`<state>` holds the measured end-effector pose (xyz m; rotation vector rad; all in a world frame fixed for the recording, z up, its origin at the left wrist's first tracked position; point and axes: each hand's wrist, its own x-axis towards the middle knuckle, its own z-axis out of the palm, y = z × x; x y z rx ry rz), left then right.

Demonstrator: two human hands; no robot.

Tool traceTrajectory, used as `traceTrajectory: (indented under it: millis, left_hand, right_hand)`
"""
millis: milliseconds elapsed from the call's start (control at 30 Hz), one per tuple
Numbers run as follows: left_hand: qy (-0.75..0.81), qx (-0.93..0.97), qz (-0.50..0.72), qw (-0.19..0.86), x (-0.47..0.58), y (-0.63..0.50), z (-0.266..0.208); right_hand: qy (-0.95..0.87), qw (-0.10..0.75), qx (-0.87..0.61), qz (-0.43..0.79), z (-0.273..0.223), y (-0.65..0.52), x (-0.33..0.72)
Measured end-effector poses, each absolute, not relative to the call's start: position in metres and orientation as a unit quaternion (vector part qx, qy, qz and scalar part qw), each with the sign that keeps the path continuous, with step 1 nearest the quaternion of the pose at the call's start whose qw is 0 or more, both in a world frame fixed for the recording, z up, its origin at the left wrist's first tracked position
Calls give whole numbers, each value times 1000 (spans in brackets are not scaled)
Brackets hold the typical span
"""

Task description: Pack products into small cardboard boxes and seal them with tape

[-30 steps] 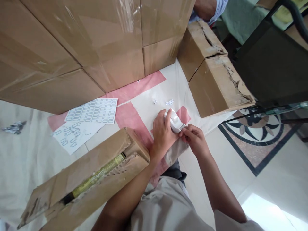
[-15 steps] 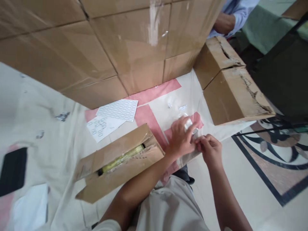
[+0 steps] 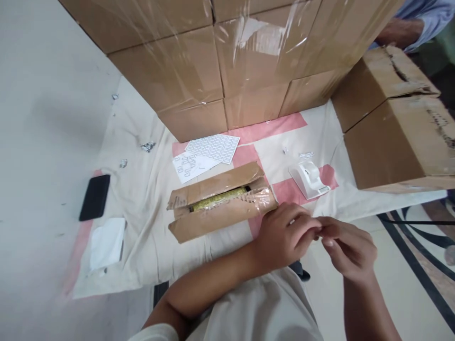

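Note:
My left hand point(image 3: 286, 234) and my right hand point(image 3: 350, 246) meet in front of my body, their fingertips pinched close together. Whatever lies between the fingertips is too small or too clear to make out. Just beyond them a white tape dispenser point(image 3: 308, 180) rests on the cloth. To the left of my hands lies a long cardboard box point(image 3: 216, 220) with its top flaps partly apart. A yellow-green item point(image 3: 220, 198) shows through the gap, and shiny clear tape covers the box's right end.
Taped cardboard cartons point(image 3: 256, 104) form a wall behind. More boxes point(image 3: 387, 147) stand at right, near another person's arm point(image 3: 400, 33). Label sheets point(image 3: 215, 148), a black phone point(image 3: 95, 197), a white folded paper point(image 3: 107, 243) and foil scraps point(image 3: 148, 146) lie on the cloth point(image 3: 142, 255).
My left hand has come off the tape dispenser and drawn back toward my body, with both hands pinched together. The view has swung left.

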<state>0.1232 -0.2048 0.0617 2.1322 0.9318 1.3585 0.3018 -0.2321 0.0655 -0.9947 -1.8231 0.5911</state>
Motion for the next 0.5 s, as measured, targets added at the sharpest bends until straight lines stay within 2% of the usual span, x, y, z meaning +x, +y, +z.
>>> traceTrajectory:
  millis: [133, 267, 367, 500]
  left_hand:
    - [357, 763, 517, 150, 111, -218, 50]
    - [355, 757, 532, 136, 108, -223, 49]
    - [354, 755, 537, 131, 94, -229, 63]
    - [414, 733, 530, 105, 30, -243, 105]
  right_hand:
    - [-770, 444, -409, 206, 67, -227, 289]
    - [-796, 425, -389, 187, 72, -224, 287]
    - [-792, 420, -397, 198, 71, -221, 285]
    - [-709, 461, -519, 128, 66, -204, 280]
